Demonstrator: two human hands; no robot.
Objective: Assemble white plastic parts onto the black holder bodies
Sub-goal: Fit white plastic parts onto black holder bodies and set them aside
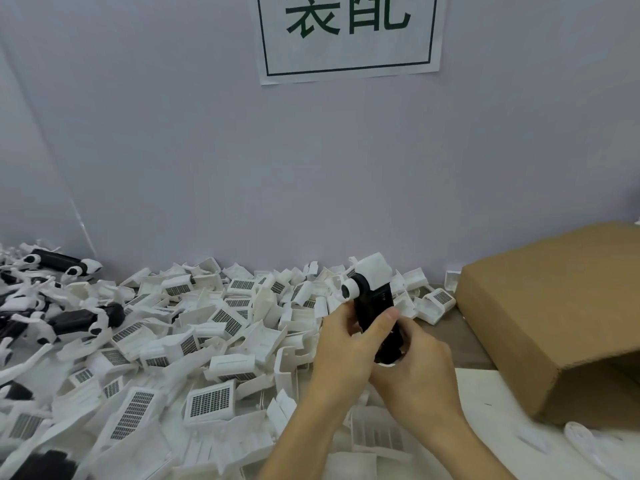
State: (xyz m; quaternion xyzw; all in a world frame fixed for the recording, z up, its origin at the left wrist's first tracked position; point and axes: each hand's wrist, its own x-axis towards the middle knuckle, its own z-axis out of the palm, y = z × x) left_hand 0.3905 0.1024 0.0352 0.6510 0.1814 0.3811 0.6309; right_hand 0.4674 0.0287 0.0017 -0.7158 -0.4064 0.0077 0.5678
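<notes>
Both hands, left hand (341, 344) and right hand (412, 362), fingers clamped on black holder body (375, 306) | white plastic part (374, 268) on top | above white parts pile (194, 341)

table (471, 327) | heap of white plastic parts (194, 341) | black holder bodies (79, 320) left | cardboard box (554, 317) right | possibly white sheet (485, 396)

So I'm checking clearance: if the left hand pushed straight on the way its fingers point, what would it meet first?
Probably the black holder body itself, which the left hand already grips; beyond that, the white parts pile. Depth is unclear.
</notes>
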